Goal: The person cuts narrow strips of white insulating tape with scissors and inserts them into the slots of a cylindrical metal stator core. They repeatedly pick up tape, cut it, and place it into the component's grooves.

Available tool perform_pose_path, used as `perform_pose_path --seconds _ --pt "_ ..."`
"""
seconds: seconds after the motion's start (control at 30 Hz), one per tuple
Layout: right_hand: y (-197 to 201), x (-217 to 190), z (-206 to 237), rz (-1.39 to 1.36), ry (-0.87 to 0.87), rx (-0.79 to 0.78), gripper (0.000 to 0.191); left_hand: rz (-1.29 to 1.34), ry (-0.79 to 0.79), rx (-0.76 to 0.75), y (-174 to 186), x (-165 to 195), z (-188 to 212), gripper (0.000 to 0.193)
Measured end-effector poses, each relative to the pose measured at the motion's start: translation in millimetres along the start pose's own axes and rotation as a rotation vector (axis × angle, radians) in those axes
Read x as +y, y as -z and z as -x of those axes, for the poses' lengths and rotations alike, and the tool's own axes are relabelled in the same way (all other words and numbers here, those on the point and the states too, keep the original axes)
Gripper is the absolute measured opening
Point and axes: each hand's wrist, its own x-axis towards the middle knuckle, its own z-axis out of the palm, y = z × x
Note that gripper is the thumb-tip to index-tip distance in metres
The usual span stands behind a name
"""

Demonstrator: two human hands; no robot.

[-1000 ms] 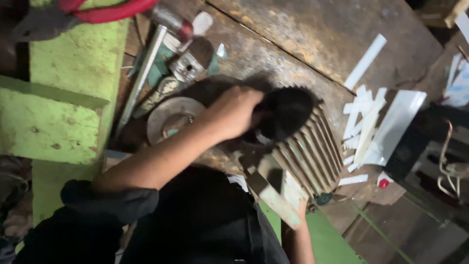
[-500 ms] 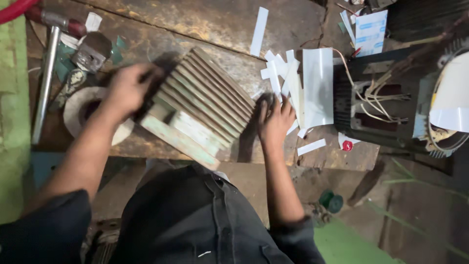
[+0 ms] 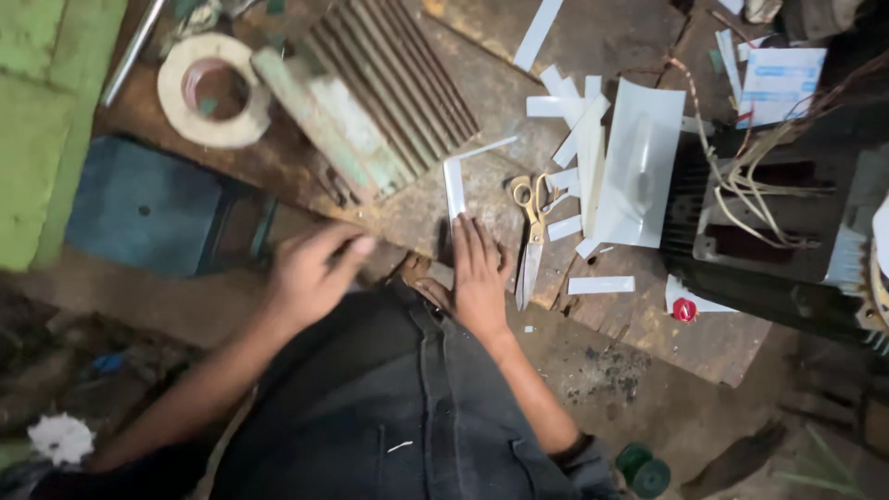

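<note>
While the view looks straight down, the scene reads so:
Left hand (image 3: 310, 273): near left, loosely curled at the counter (image 3: 639, 324) edge, holding nothing that shows.
Right hand (image 3: 480, 273): flat, fingers straight and together, pressing the near end of a white strip (image 3: 455, 188).
White strip: lies on the counter, running far from the fingertips.
Scissors (image 3: 532, 231): just right of the right hand, handles far.
White sheet (image 3: 641, 167): right of the scissors, among cut strips.
Finned metal housing (image 3: 375, 93): far left, tilted.
Tape roll (image 3: 213, 90): left of the housing.
</note>
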Motion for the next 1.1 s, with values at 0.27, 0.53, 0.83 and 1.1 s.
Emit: perform_pose_path --seconds 0.27,0.53,0.83,1.1 --pt "27 76 26 -0.192 -0.228 0.326 0.044 -0.154 0.019 -0.167 -93 -1 7 0.024" --pt "35 74 36 -0.327 -0.175 0.257 0.016 -0.674 -0.32 -0.253 -126 -6 3 0.06" --pt "19 53 22 -0.852 -0.726 -0.301 0.032 -0.325 -0.465 -0.255 -103 8 21 0.029" --pt "47 52 0 -1.335 -0.559 0.04 0.032 -0.051 -0.53 -0.274 -55 74 27 0.02"
